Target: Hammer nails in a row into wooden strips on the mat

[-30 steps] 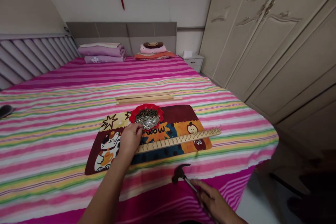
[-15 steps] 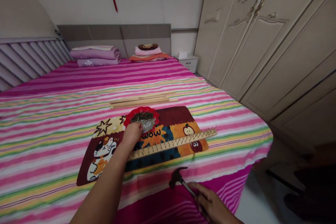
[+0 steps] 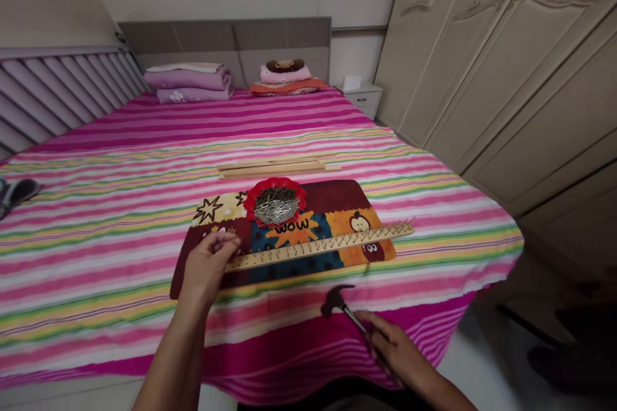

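Note:
My left hand (image 3: 208,262) hovers over the left end of a wooden strip (image 3: 318,246) studded with a row of nails. Its fingers are pinched together, on something too small to make out. The strip lies across a cartoon-printed mat (image 3: 284,234) on the striped bed. A red bowl (image 3: 274,201) heaped with nails sits on the mat just behind the strip. My right hand (image 3: 393,350) grips the handle of a hammer (image 3: 343,307) low at the bed's near edge, with the head resting on the cover.
Several plain wooden strips (image 3: 274,167) lie behind the mat. Folded bedding (image 3: 187,82) and a pillow stack (image 3: 285,77) sit at the headboard. A wardrobe (image 3: 506,58) lines the right side, with a nightstand (image 3: 364,97) beside it. A dark object (image 3: 17,191) lies at the far left.
My left hand has drawn back from the red bowl of nails to the left end of the nailed strip. The right hand stays on the hammer.

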### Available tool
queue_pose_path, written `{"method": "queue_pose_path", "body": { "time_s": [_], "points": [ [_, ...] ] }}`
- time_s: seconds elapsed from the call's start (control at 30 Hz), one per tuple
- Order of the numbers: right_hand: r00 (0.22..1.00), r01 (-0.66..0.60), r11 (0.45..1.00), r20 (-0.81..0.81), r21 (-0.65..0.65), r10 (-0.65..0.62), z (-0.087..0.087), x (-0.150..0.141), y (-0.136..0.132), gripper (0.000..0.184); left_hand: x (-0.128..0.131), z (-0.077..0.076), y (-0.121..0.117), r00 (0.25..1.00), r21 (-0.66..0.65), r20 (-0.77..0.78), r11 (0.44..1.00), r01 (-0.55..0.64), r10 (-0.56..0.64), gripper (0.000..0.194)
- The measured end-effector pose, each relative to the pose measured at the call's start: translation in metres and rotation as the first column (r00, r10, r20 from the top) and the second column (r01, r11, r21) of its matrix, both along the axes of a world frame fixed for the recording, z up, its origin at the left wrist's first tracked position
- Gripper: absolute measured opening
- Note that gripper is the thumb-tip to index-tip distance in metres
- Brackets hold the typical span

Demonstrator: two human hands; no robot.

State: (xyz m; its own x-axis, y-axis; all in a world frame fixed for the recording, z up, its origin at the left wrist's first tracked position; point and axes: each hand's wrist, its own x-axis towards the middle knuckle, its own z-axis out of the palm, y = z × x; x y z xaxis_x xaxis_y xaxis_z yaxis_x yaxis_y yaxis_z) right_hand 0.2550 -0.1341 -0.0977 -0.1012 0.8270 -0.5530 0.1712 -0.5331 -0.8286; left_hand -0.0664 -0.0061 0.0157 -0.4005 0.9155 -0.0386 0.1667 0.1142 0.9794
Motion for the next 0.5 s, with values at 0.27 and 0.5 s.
{"method": "queue_pose_path", "body": {
  "time_s": [0.27, 0.5],
  "points": [
    [1.000, 0.017, 1.000, 0.005, -0.021, -0.017, -0.001, -0.002, 0.000, 0.061, 0.005, -0.054, -0.031, 0.995, -0.087, -0.051, 0.993, -0.085, 0.081, 0.037],
    [1.000, 0.012, 0.999, 0.020, -0.030, -0.011, -0.002, -0.001, 0.001, 0.061, 0.013, -0.070, -0.027, 0.985, -0.093, -0.037, 0.981, -0.171, 0.168, 0.036]
  ]
}}
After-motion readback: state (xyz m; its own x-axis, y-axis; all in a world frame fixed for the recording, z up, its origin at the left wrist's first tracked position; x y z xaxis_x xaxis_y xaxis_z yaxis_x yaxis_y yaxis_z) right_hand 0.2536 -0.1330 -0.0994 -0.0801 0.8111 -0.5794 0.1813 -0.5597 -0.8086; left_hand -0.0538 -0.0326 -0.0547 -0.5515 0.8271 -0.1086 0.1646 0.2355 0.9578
